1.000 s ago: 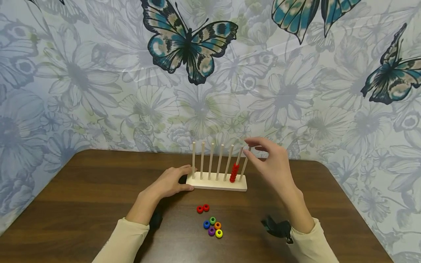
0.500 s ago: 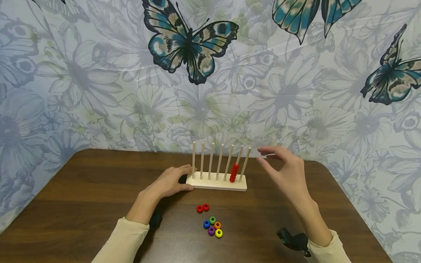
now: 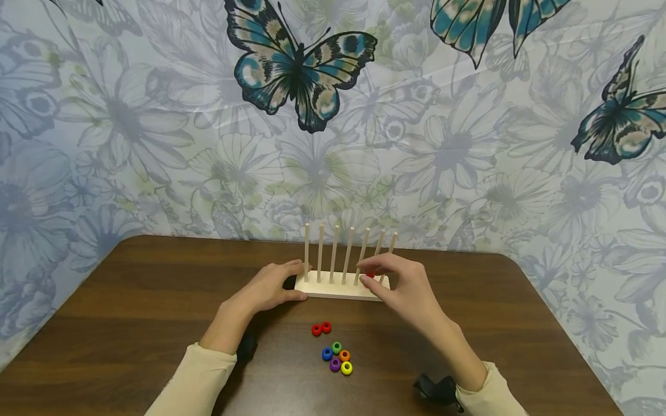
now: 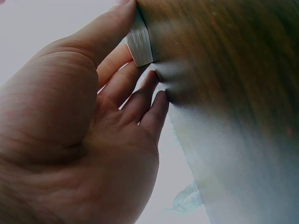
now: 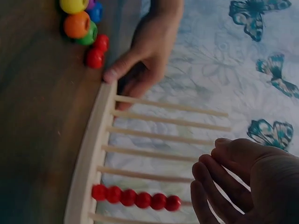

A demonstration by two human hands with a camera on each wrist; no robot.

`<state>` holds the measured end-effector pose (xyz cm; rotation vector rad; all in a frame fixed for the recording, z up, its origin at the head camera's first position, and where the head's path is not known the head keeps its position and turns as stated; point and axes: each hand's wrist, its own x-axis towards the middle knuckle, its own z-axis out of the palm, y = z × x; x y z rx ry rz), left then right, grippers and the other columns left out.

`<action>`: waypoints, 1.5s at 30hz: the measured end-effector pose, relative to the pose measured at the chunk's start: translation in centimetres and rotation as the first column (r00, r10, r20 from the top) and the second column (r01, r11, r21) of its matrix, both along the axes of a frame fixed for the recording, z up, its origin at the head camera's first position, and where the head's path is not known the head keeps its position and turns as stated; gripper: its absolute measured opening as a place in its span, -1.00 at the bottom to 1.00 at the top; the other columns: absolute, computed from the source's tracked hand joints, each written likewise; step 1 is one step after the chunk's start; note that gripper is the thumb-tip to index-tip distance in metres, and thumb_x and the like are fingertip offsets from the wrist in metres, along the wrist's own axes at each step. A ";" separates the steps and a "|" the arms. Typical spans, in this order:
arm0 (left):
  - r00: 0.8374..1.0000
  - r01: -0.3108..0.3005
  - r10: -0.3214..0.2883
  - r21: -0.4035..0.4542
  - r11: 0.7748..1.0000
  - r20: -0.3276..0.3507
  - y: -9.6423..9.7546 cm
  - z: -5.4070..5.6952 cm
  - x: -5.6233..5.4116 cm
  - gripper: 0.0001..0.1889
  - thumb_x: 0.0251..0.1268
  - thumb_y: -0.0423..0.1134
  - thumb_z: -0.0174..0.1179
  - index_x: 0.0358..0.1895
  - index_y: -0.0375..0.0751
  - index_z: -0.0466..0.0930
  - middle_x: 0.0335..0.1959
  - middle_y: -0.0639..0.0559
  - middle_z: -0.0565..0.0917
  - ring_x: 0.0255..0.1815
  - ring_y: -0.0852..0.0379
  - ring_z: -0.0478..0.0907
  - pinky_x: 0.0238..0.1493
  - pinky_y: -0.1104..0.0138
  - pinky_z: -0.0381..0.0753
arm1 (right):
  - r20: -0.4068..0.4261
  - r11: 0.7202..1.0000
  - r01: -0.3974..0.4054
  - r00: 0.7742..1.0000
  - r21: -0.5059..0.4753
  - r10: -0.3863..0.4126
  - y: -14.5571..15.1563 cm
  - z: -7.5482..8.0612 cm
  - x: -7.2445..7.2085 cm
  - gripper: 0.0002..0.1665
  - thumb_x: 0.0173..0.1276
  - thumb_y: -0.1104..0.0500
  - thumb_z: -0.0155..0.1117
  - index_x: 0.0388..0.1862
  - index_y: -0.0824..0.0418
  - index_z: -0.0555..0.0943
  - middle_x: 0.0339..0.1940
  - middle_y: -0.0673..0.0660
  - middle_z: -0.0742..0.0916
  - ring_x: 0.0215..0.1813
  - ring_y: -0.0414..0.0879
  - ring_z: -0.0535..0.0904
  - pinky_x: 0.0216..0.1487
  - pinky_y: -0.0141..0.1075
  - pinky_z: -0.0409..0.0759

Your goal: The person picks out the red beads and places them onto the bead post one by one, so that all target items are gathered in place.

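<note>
A pale wooden peg board [image 3: 337, 289] with several upright pegs stands on the table. My left hand [image 3: 266, 288] grips its left end, thumb in front and fingers behind; in the left wrist view the board's end [image 4: 140, 44] shows between them. One peg near the right end carries a stack of red beads [image 5: 128, 198]. My right hand [image 3: 408, 286] is in front of that stack in the head view, thumb and index finger apart, partly hiding it. In the right wrist view its fingers are near the peg tips, off the beads, holding nothing visible.
Two loose red beads [image 3: 321, 329] lie in front of the board. Closer to me sits a cluster of blue, green, orange, purple and yellow beads [image 3: 335, 364]. The brown table [image 3: 130, 323] meets a butterfly-patterned cloth [image 3: 208, 173] behind.
My right hand first drew away right from the end peg, then came back left and lower, in front of the red stack. The left hand, the board and the loose beads have stayed put.
</note>
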<state>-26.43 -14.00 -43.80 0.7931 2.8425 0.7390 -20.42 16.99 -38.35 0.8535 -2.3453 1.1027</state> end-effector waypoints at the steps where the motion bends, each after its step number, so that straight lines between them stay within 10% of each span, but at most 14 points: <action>1: 1.000 0.001 -0.001 0.001 1.000 -0.002 0.0 0.0 0.0 -0.32 0.36 -0.04 0.45 0.51 -0.08 0.51 0.57 -0.24 0.43 0.47 -0.41 0.44 0.44 -0.23 0.44 | 0.015 1.000 -0.016 1.000 0.007 0.016 -0.4 -0.3 0.0 -0.75 0.36 0.24 0.54 -0.02 0.00 0.80 -0.14 -0.09 0.85 -0.17 -0.23 0.74 -0.13 -0.32 0.71; 8: 1.000 -0.004 0.004 0.006 1.000 -0.001 0.1 0.1 0.0 -0.33 0.36 -0.04 0.46 0.49 -0.08 0.53 0.56 -0.24 0.44 0.46 -0.39 0.46 0.43 -0.22 0.45 | 0.155 0.991 -0.125 0.981 0.042 0.118 -2.5 -1.6 -0.2 -0.77 0.38 0.19 0.54 -0.01 0.01 0.79 -0.06 -0.05 0.86 -0.02 -0.13 0.78 0.03 -0.08 0.76; 29: 1.000 0.007 -0.006 0.018 1.000 -0.011 0.0 0.2 0.1 -0.35 0.37 -0.05 0.45 0.49 -0.09 0.53 0.55 -0.21 0.46 0.46 -0.34 0.47 0.43 -0.19 0.47 | 0.443 0.891 -0.362 0.870 0.272 0.218 -5.5 -4.2 -0.4 -0.75 0.36 0.25 0.54 0.00 0.11 0.80 -0.11 -0.04 0.85 -0.07 -0.26 0.75 0.03 -0.34 0.71; 37: 1.000 -0.011 0.011 0.002 1.000 0.003 0.1 0.0 -0.1 -0.34 0.37 -0.01 0.44 0.49 -0.08 0.53 0.56 -0.22 0.44 0.48 -0.37 0.45 0.43 -0.21 0.45 | 0.449 0.897 -0.339 0.874 0.285 0.187 -5.5 -4.3 -0.3 -0.77 0.37 0.28 0.52 -0.02 0.08 0.80 -0.18 -0.10 0.83 -0.15 -0.36 0.70 -0.04 -0.41 0.68; 45: 1.000 -0.010 0.010 -0.004 1.000 -0.003 0.2 0.2 -0.1 -0.34 0.35 -0.05 0.46 0.49 -0.10 0.54 0.56 -0.25 0.44 0.47 -0.38 0.45 0.44 -0.20 0.45 | 0.322 0.953 -0.236 0.932 0.188 0.167 -4.1 -2.1 -0.4 -0.74 0.35 0.35 0.50 0.00 0.20 0.78 -0.10 0.06 0.85 -0.15 -0.17 0.77 -0.05 -0.21 0.79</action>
